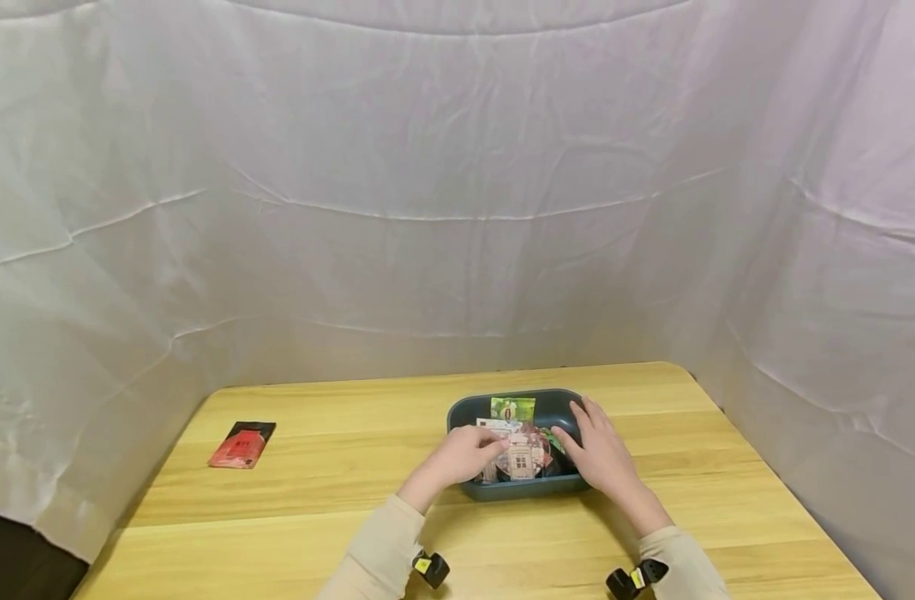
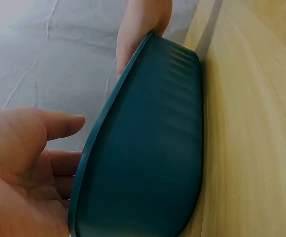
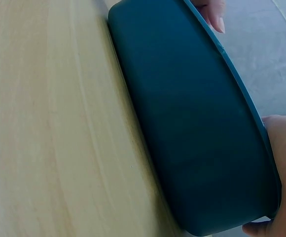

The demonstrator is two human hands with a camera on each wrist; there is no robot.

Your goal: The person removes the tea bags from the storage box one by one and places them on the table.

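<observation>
A dark blue-green plastic tub (image 1: 528,490) stands on the wooden table, with several small flat packets inside. Among them are a green packet (image 1: 513,408) by the far wall and a pale pink packet (image 1: 522,457) nearer the front. My left hand (image 1: 463,454) reaches over the tub's left end, fingertips at the pink packet. In the left wrist view its thumb (image 2: 66,123) is straight and apart from the fingers, whose tips are hidden behind the rim. My right hand (image 1: 606,450) lies over the right end, its fingers spread along the rim and into the tub.
A red and black packet (image 1: 242,445) lies alone at the table's left side. Pale grey cloth (image 1: 457,250) hangs behind and on both sides of the table (image 1: 337,492). Each sleeve carries a small black camera, one by the left wrist (image 1: 431,569) and one by the right.
</observation>
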